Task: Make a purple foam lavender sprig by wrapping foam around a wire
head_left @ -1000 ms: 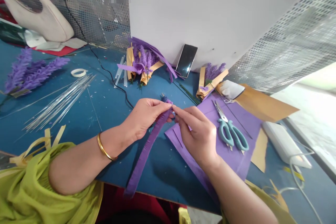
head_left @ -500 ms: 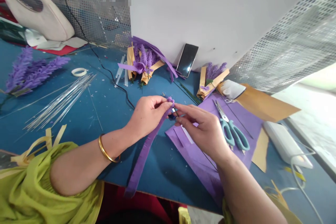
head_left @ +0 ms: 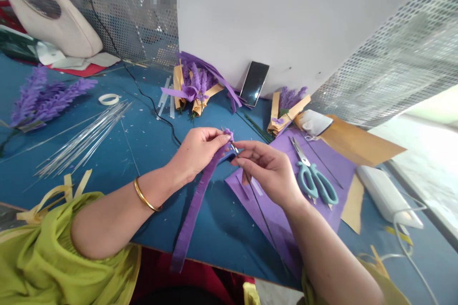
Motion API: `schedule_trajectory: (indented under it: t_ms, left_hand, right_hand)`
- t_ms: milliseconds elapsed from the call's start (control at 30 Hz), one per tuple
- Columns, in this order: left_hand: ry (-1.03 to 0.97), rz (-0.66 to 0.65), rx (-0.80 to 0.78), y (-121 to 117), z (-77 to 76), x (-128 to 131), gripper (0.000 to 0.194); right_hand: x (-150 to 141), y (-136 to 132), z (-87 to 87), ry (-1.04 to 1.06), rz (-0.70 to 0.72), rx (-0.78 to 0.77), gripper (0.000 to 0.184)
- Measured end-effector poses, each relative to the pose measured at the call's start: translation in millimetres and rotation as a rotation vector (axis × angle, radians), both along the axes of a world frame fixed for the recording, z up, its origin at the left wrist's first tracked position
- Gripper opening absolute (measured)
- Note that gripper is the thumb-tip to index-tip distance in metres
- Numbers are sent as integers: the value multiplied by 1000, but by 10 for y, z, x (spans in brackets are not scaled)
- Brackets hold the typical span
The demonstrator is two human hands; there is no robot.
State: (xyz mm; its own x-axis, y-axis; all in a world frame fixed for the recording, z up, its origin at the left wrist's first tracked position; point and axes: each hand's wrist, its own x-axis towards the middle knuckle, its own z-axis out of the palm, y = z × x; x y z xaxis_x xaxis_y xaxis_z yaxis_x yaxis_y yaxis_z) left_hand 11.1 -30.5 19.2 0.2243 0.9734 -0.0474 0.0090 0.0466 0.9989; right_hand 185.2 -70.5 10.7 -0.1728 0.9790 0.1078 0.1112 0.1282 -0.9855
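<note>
Clearly, the left hand [head_left: 200, 153] is closed in a pinch on the purple strip [head_left: 196, 207], near its curled top [head_left: 228, 135], while the rest hangs down towards the table's [head_left: 211, 243] near edge. The right hand [head_left: 274, 171] has the thin dark stem [head_left: 264, 219] between thumb and fingers; it slants from the curled top down over the purple sheet [head_left: 331, 159]. The scissors [head_left: 315, 181] (blue-handled, blades slightly apart) lie on that sheet, to the right of the right hand. The phone [head_left: 255, 83] leans against the white board [head_left: 286, 14] beyond both hands.
</note>
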Motion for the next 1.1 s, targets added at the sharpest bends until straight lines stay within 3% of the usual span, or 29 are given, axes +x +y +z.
schedule_trajectory:
  t_ms: [333,533,767,833,967,1100]
  left_hand:
    - [-79,-74,-147,3,31,-43,25]
    - [-82,-53,-168,33,-7,-47,28]
    - [-102,-17,-187,37,-17,-17,21]
    - [-90,-6,-183,49,25,-39,19]
    - [-62,-11,-193,150,156,-195,17]
    - [-108,32,-215,268,237,-344,20]
  right_hand:
    - [-63,-36,-129,-253,-205,239,34]
    - [-71,-39,-169,-442,-222,405,35]
    - [-105,-57,-123,-359,-157,260,34]
    - [-70,-26,-96,-249,-140,172,31]
    - [29,89,-90,13,-237,-89,21]
    - [-23,132,-211,12,-54,-289,29]
